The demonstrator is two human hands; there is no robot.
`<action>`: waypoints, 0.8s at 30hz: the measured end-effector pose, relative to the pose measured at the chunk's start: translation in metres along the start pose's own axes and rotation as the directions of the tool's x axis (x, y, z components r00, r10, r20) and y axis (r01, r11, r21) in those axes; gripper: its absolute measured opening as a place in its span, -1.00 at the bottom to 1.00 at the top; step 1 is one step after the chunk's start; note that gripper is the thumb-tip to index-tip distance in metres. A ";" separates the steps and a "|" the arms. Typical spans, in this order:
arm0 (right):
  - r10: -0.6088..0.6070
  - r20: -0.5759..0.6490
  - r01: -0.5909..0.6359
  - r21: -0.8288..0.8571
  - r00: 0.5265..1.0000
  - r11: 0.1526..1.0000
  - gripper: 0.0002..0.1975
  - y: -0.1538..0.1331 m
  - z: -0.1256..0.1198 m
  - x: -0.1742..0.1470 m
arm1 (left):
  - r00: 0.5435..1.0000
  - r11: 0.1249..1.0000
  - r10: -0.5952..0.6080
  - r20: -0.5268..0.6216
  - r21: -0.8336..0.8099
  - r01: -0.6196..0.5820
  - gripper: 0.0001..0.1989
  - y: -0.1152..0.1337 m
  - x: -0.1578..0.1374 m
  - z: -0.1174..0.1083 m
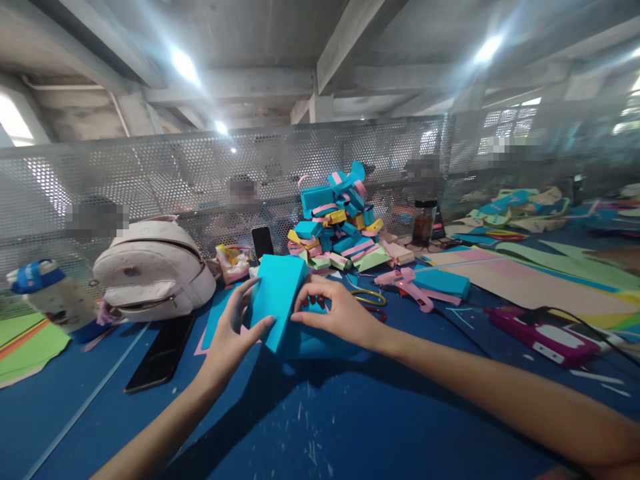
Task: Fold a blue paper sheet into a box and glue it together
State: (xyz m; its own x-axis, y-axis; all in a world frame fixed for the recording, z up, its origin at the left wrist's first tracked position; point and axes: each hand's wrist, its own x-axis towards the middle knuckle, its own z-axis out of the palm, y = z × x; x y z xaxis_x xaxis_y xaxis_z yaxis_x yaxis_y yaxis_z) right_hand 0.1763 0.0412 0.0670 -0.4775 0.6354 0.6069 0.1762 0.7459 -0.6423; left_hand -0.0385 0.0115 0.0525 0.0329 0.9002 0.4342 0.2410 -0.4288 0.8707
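Note:
A bright blue folded paper box (pixel 275 293) is held up in front of me above the blue table. My left hand (pixel 239 319) grips its left side, thumb across the near face and fingers behind the edge. My right hand (pixel 337 312) is closed at the box's right edge, with thumb and fingertips pinched against the paper there. More blue paper (pixel 320 343) extends below and right of the box, partly hidden by my right hand. Under my left hand, flat blue and pink sheets (pixel 216 320) lie on the table.
A heap of blue, pink and yellow paper pieces (pixel 343 227) stands at the back. A pink glue gun (pixel 407 287) and a purple power strip (pixel 543 337) lie to the right. Leftward are a black phone (pixel 161 353), a white backpack (pixel 155 267) and a bottle (pixel 55 300).

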 end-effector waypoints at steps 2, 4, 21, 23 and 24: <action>-0.003 -0.001 0.003 -0.006 1.000 1.000 -0.87 0.000 0.000 0.000 | 1.000 0.999 0.011 0.002 0.050 -0.011 -0.39 0.001 0.000 0.000; -0.009 -0.002 0.009 -0.008 1.000 1.000 -0.87 0.000 0.000 -0.001 | 1.000 0.995 0.012 0.022 0.103 -0.014 -0.40 0.002 -0.001 -0.001; -0.232 -0.098 0.212 -0.180 0.968 0.961 -0.80 0.001 0.002 -0.004 | 0.991 0.949 0.123 0.057 0.285 -0.134 -0.43 -0.001 -0.002 -0.003; -0.305 -0.096 0.277 -0.233 0.947 0.932 -0.83 -0.001 0.001 -0.004 | 0.988 0.950 0.141 0.060 0.274 -0.152 -0.44 -0.002 -0.002 -0.002; -0.336 -0.089 0.304 -0.259 0.938 0.917 -0.84 -0.001 0.000 -0.005 | 0.987 0.950 0.148 0.060 0.269 -0.159 -0.44 -0.002 -0.002 -0.002</action>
State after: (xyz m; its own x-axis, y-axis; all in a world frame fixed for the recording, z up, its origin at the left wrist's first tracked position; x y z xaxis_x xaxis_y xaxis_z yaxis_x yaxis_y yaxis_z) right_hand 0.1779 0.0372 0.0650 -0.4306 0.3633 0.8262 0.2392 0.9286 -0.2837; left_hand -0.0414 0.0103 0.0500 0.1267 0.8296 0.5438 0.4850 -0.5300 0.6956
